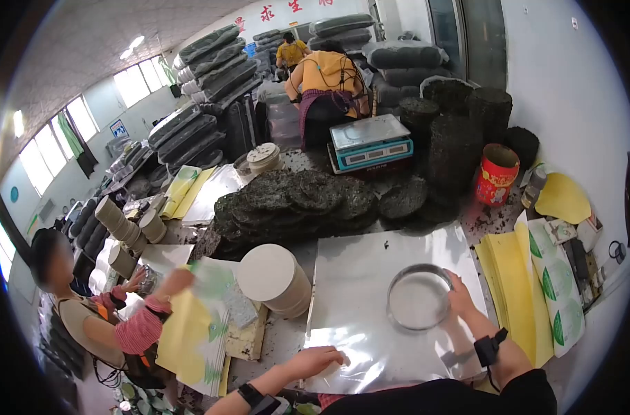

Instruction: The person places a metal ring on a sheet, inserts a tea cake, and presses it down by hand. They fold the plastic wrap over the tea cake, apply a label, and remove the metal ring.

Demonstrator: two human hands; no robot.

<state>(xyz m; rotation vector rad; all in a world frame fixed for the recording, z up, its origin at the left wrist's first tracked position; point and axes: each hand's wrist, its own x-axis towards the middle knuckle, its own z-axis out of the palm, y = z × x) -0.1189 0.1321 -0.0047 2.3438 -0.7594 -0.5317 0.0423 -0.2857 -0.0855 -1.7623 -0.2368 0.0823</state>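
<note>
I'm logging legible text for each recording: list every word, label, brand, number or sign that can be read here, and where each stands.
"量求生": red characters on the back wall; a further character is cut off at the top edge.
Blue scale: display and front print too small to read.
Red can: markings too blurred.
Green-printed sheets on the right: lettering illegible.
Wall poster: too small.

A workshop surrounds me here: dark round cakes (294,197) heaped near a digital scale (371,142), yellow sheets (505,277) in piles, wrapped bundles (221,69) stacked high, two people in yellow (329,72) beneath red wall lettering (267,13)
</note>
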